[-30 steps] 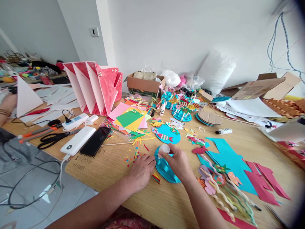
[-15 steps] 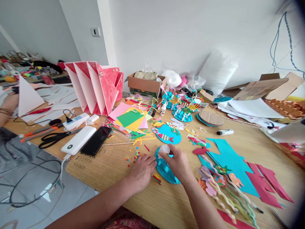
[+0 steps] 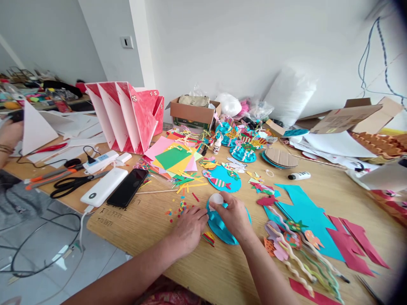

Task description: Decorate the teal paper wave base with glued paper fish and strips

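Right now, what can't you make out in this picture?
All in the head view:
Round blue disc: part of it, hidden by the right hand.
Small round whitish piece: partly hidden by that hand.
White black-capped tube: its print, too small.
Another person's arm: cut off by the left edge.

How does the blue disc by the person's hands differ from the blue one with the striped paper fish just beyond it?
The near disc has a raised, ridged top, while the far disc looks flat, with the striped paper fish on it. The right hand holds a whitish round piece over the near disc, with the left hand at its edge; no hand is at the far disc. Both are blue and roundish.
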`<state>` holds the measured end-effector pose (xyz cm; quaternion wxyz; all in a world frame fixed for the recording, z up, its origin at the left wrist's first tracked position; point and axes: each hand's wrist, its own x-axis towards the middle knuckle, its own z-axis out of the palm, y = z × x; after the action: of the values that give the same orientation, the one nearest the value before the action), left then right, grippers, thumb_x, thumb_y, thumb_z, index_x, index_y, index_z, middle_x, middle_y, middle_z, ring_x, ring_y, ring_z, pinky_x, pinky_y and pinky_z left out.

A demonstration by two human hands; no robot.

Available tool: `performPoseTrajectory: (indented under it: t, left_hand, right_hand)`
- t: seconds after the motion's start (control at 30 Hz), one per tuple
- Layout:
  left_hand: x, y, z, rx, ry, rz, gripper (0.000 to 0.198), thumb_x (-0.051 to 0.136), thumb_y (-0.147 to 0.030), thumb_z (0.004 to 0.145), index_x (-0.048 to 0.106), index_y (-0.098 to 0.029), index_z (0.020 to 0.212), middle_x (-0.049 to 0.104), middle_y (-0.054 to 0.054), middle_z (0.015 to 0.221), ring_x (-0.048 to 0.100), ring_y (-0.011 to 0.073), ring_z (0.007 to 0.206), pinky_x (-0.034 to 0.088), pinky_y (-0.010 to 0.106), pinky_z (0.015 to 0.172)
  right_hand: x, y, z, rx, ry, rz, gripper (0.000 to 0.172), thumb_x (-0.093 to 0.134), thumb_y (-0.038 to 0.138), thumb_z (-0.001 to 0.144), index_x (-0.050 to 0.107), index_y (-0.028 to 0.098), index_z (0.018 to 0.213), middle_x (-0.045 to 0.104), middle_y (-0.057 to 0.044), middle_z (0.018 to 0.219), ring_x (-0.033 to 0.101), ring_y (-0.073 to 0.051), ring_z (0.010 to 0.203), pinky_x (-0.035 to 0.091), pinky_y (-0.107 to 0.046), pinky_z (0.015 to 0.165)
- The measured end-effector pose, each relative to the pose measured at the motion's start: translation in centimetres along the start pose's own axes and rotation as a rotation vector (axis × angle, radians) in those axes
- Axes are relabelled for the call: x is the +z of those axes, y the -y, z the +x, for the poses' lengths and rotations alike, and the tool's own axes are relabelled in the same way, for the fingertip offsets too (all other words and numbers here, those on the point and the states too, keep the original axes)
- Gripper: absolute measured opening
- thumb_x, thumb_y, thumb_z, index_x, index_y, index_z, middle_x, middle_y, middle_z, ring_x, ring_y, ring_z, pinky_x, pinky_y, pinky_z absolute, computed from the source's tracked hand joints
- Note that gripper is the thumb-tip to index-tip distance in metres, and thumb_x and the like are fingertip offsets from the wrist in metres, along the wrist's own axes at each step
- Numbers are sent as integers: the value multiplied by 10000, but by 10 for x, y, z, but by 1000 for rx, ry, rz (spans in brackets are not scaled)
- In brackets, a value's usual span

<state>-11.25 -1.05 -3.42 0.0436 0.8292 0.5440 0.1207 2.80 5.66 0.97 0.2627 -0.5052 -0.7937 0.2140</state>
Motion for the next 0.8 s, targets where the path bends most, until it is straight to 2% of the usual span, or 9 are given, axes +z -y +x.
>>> performPoseTrajectory:
  t: [0.27, 0.63, 0.8]
  left_hand:
    - [2, 0, 0, 3, -4, 6, 256, 378, -175, 859, 509, -173, 1080, 544, 30, 1127, 447, 198, 1020, 357, 353, 856]
    - [6, 1, 0, -7, -9, 25, 244, 385, -184, 865, 520, -180, 1068, 548, 44, 1109, 448, 194, 1024, 359, 351, 862]
    - [2, -1, 0, -7, -8, 16, 236, 403, -168, 855, 523, -177, 1058, 557, 35, 1090, 452, 192, 1012, 363, 345, 859]
  right_hand:
    - [3, 2, 2, -10, -28, -11, 204, 457, 321, 722, 410, 209, 558, 506, 23, 544, 464, -122, 540, 289, -214, 511]
    - [5, 5, 3, -36, -34, -21, 162, 456, 246, 700, 416, 218, 545, 534, 9, 547, 480, -130, 535, 291, -221, 506]
    - [3, 5, 2, -36, -20, -43, 155, 454, 238, 704, 428, 215, 553, 546, 4, 557, 481, -127, 541, 287, -218, 507]
